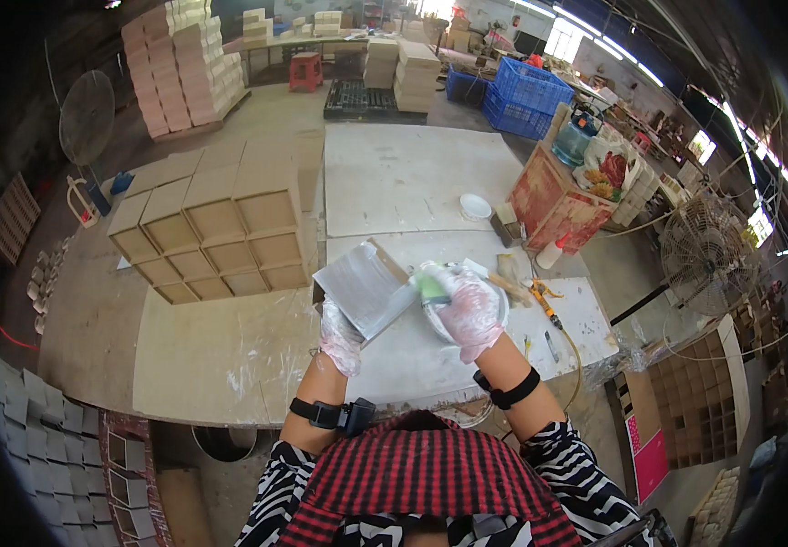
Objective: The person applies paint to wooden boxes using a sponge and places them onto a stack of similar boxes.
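Note:
My left hand (341,339), in a thin clear plastic glove, grips a square box (364,284) by its near left edge. The box is tilted, and its upper face is streaked with wet-looking whitish-grey coating. Also gloved, my right hand (469,310) is closed around a pale green sponge (431,284). That sponge is beside the box's right edge; whether they touch I cannot tell. Beneath the right hand sits a white bowl (504,310), its contents mostly hidden by the hand.
Stacked cardboard-coloured boxes (239,196) stand left on the table. Right of the bowl lie a brush (509,267) and an orange air gun (544,296) with a yellow hose. A small white bowl (476,207), a red-capped bottle (553,252) and a reddish wooden crate (558,201) stand farther off.

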The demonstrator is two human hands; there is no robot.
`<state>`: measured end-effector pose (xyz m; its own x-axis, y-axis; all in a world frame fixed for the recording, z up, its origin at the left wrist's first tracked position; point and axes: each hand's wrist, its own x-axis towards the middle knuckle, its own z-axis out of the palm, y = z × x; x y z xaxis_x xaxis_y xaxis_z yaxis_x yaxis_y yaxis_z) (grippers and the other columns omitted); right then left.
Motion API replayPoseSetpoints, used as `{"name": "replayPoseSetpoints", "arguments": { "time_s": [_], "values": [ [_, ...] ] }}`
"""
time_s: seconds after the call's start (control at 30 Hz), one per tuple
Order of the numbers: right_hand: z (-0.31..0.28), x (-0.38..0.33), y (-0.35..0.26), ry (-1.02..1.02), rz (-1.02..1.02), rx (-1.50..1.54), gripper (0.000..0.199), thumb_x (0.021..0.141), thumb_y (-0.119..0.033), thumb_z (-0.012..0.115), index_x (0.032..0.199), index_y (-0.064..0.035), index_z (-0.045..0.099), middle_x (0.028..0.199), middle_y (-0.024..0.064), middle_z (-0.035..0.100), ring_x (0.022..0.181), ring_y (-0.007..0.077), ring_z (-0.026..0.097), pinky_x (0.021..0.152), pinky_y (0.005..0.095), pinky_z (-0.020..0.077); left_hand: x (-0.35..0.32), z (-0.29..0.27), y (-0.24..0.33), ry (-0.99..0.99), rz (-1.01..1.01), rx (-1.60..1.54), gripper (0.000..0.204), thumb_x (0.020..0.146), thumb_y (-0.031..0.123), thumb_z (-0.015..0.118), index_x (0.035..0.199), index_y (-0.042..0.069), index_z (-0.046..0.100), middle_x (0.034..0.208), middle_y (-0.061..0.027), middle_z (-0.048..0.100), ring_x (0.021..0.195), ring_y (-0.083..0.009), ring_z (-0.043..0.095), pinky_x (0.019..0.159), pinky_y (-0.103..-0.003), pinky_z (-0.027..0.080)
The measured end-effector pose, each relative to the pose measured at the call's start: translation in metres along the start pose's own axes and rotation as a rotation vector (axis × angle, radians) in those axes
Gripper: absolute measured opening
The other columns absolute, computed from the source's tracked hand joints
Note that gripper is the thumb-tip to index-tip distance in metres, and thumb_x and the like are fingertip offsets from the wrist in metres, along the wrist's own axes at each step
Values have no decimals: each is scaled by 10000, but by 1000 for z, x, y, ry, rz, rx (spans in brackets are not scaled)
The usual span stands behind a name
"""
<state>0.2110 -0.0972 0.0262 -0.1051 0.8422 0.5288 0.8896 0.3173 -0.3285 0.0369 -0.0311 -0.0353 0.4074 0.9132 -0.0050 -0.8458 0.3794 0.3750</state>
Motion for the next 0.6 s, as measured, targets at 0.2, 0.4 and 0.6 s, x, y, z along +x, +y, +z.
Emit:
{"name": "replayPoseSetpoints", "arguments": {
  "time_s": [0.2,0.4,0.6],
  "values": [
    [-14,-3,-34,-107,-164,-5,468,685,-142,666,1131,-243,565,905,122,573,832,304,600,706,372,501,-4,8,6,-84,-10,-12,445,913,408,384,1215,98,485,1183,-129,535,1054,-312,548,866,-463,483],
    [-20,5,4,-94,91,98,474,700,-120,640,1149,-247,556,938,130,562,831,305,590,702,375,496,-6,10,12,13,-19,10,412,921,369,399,1205,83,483,1167,-117,542,1046,-295,549,882,-442,475],
    [-22,7,-6,-224,-163,104,440,700,-114,644,1123,-215,579,901,116,572,820,303,584,714,373,489,-5,-2,14,-150,-86,-26,452,918,384,393,1255,90,450,1238,-135,497,1117,-304,506,934,-448,439]
  ]
}}
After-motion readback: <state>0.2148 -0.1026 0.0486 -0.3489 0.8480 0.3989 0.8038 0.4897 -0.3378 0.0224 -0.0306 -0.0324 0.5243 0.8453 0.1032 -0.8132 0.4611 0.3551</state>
